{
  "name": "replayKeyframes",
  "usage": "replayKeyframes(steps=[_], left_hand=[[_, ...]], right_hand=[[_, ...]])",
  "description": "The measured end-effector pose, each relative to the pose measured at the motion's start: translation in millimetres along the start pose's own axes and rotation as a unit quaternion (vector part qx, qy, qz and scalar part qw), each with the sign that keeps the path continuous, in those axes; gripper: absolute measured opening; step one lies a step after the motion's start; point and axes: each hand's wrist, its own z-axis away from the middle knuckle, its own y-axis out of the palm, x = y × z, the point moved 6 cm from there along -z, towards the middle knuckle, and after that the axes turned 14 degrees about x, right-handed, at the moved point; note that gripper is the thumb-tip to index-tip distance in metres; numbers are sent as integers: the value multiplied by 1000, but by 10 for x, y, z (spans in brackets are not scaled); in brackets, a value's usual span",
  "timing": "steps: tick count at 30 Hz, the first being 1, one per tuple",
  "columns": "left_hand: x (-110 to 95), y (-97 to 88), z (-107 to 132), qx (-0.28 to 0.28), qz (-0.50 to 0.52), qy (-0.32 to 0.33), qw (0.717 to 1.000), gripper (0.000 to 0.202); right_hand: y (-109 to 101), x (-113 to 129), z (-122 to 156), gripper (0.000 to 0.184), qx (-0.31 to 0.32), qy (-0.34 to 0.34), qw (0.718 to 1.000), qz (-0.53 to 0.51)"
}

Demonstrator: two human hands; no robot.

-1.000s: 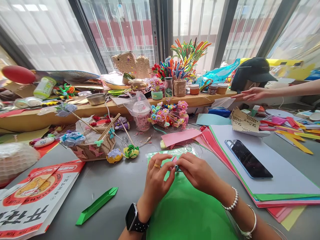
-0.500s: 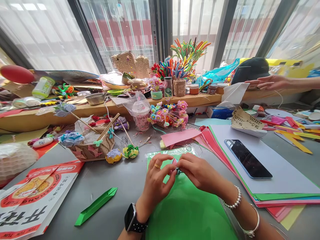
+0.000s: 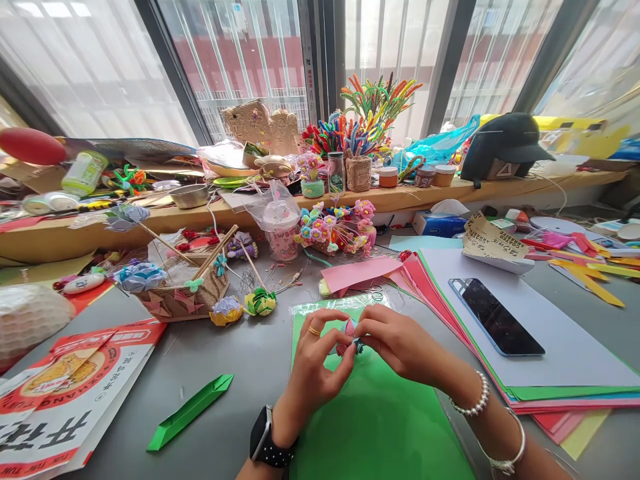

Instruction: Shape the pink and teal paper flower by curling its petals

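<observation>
In the head view, both of my hands work on a small pink and blue folded paper piece [image 3: 349, 329], much of it hidden by the fingers. My left hand [image 3: 320, 360] pinches it from the left with thumb and fingertips. From the right, my right hand [image 3: 393, 337] grips its bluish edge between thumb and fingers. Below them lies a pack of green paper [image 3: 380, 427] in a clear sleeve. A folded green paper strip [image 3: 190, 413] rests on the grey table, left of my hands.
A phone [image 3: 495, 317] lies on stacked coloured paper [image 3: 565, 353] at the right. Left are a printed paper bag [image 3: 75, 393] and a cardboard basket [image 3: 185, 300] with paper flowers. Behind, a cluttered wooden ledge [image 3: 410, 197] holds pipe cleaners [image 3: 370, 127], jars and a cap [image 3: 505, 147].
Another person's hand, which held a white tissue at the right, has left the view. My fingers have shifted slightly on the paper piece, and more of its pink and blue shows.
</observation>
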Motion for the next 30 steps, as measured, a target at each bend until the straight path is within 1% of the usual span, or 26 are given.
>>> replayKeyframes(steps=[9,17,23,27,30], left_hand=[[51,26,-15,70,69,-26,995,11],[68,24,-20,63,79,-28,994,12],[67,-1,-21,65,78,-22,995,12],[57,3,-26,74,79,-21,994,13],[89,25,-23,70,84,-45,993,12]], right_hand=[[-20,-13,9,12,21,3,999,-26],[-52,13,38,6,-17,-24,999,-22],[-58,27,17,8,-37,-33,998,-24],[-51,22,8,11,-27,-20,998,-45],[-49,-21,6,10,-25,-3,997,-69]])
